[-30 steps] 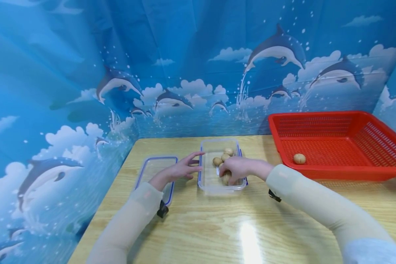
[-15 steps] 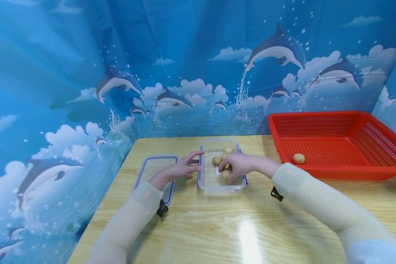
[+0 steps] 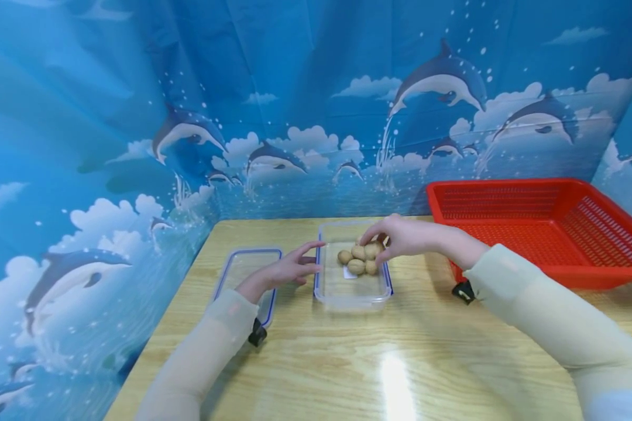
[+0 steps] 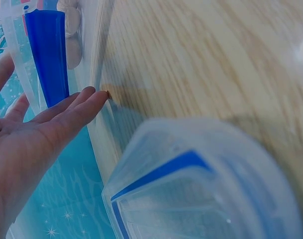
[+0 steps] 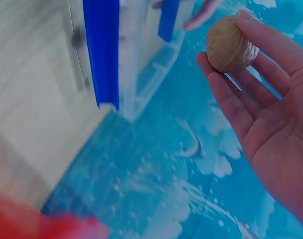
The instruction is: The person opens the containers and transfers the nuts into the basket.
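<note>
My right hand point(image 3: 408, 236) is above the right side of a clear plastic food container point(image 3: 330, 287). It pinches a walnut point(image 5: 230, 46) between thumb and fingertips, plainly seen in the right wrist view. Several other walnuts point(image 3: 356, 266) lie grouped inside the container, partly covered by that hand in the head view. On the opposite side my left hand point(image 3: 289, 270) has its fingers spread, fingertips right at the container's left rim. In the left wrist view its fingers point(image 4: 74, 110) extend beside a blue latch point(image 4: 49, 57).
A clear lid with a blue seal point(image 3: 251, 264) lies on the wooden table point(image 3: 316, 362), under and beside the left forearm. At the right stands a red slotted basket point(image 3: 526, 240), its front left part behind the right wrist. A dolphin-print curtain point(image 3: 305, 105) backs the table.
My right hand has risen from among the walnuts and shifted right and back, now with a walnut between its fingers. The basket's walnut is no longer visible, with my wrist across that spot.
</note>
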A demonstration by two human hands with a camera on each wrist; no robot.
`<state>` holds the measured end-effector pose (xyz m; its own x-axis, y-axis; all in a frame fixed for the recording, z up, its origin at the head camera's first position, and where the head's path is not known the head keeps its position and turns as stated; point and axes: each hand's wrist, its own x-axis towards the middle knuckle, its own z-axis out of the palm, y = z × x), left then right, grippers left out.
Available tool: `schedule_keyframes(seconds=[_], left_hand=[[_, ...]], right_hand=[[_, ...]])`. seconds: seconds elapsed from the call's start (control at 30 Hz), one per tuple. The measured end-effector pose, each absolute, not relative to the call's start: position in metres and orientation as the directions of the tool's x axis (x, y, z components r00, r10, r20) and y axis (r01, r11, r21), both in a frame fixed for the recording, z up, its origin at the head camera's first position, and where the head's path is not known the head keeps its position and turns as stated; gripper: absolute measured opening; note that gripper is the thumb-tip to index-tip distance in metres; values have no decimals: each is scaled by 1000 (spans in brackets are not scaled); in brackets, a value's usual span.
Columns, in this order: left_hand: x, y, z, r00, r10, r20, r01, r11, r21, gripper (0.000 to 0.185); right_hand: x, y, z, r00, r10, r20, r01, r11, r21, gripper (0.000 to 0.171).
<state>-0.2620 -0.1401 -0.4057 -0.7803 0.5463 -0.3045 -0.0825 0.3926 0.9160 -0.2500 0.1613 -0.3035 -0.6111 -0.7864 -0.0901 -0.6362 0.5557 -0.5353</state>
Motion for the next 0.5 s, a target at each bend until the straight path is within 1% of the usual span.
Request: schedule_keyframes(seconds=[0.2,0.5], left_hand=[[-261,-141,-405,-775,555,-301,-75,392,917,62],[-261,-141,-406,-773,559,-300,-87,375,923,60]], right_hand=[[-250,185,-286,-666,-744,-61,-630,604,-487,39],[-246,220,-271,-766,-641,-51,-553,697,-457,43]])
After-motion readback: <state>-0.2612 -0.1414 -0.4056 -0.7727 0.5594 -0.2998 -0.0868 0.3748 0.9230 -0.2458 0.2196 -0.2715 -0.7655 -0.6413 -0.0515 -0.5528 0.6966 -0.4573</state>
